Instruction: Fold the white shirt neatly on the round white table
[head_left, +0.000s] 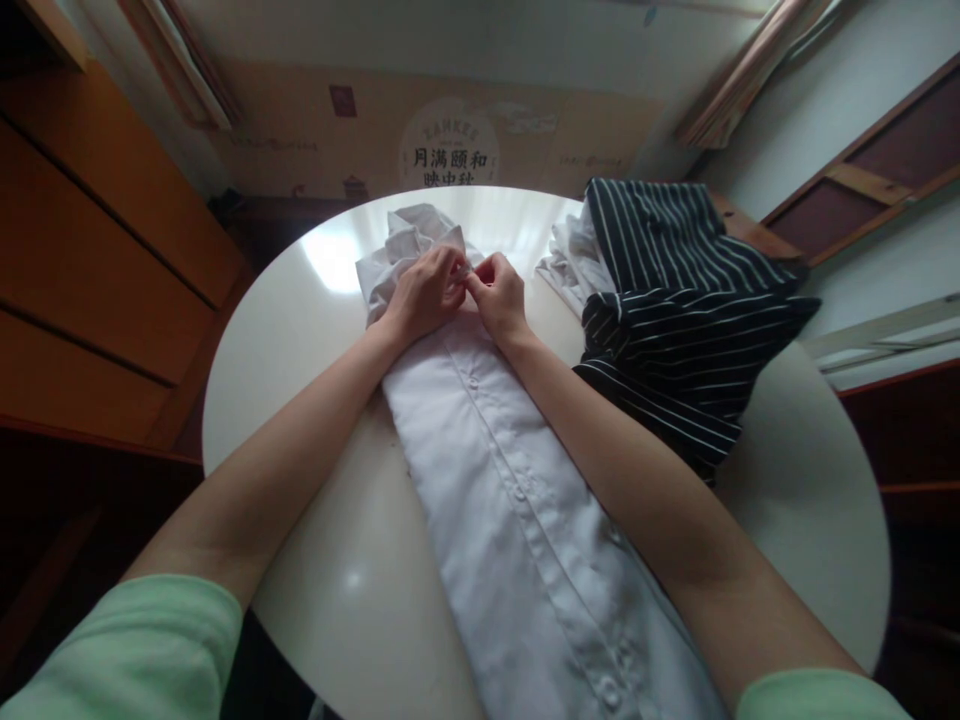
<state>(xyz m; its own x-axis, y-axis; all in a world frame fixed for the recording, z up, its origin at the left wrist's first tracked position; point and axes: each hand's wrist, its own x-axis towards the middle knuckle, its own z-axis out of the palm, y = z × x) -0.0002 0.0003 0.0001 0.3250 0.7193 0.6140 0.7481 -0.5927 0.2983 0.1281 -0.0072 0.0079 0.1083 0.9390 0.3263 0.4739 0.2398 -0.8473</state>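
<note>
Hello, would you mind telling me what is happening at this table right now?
A person has a white shirt laid lengthwise on a round white table. The left hand and the right hand meet near its collar end, fingers pinching the fabric at the button strip. A dark striped garment lies heaped beside it on the right, over some more white cloth.

A white shirt (517, 480) lies lengthwise on the round bench (300, 360), button placket up. At its twelve o'clock end, the left hand (424, 295) and right hand (499, 295) meet, fingertips pinching the fabric near the collar. A striped garment (675, 300) sits at two o'clock.
</note>
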